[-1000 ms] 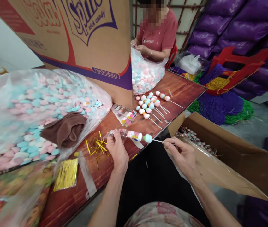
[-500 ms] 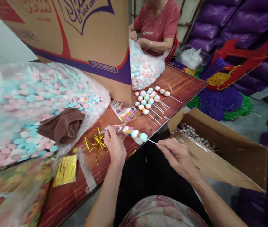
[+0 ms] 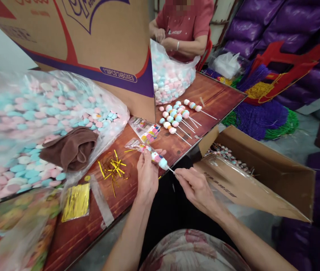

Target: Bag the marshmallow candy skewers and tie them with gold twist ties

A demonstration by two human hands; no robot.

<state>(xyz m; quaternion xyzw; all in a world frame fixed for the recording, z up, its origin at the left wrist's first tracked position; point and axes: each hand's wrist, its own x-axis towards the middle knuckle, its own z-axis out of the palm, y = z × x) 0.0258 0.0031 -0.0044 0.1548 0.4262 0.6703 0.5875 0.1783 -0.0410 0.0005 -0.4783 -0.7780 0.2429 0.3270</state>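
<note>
A marshmallow skewer [image 3: 163,163] with white and blue pieces showing sits mostly inside a clear printed bag [image 3: 133,143]. My left hand [image 3: 148,175] is closed around the bag and the candy within it. My right hand [image 3: 195,184] pinches the white stick at its lower end, just off the table edge. Beyond my hands several unbagged marshmallow skewers [image 3: 173,114] lie in a group, sticks toward me. Flat printed bags [image 3: 145,130] lie left of them. Loose gold twist ties [image 3: 114,167] are scattered left of my left hand, beside a packet of gold ties [image 3: 76,201].
A big plastic bag of marshmallows [image 3: 35,98] covers the table's left, with a brown cloth [image 3: 71,148] on it. A tall carton [image 3: 106,49] stands behind. An open carton [image 3: 278,165] with skewers is at right. A person [image 3: 185,30] sits across, by another marshmallow bag [image 3: 171,75].
The skewer has gone deeper into the printed bag. My right hand has moved left and slightly down with the stick; my left hand has shifted right along the bag.
</note>
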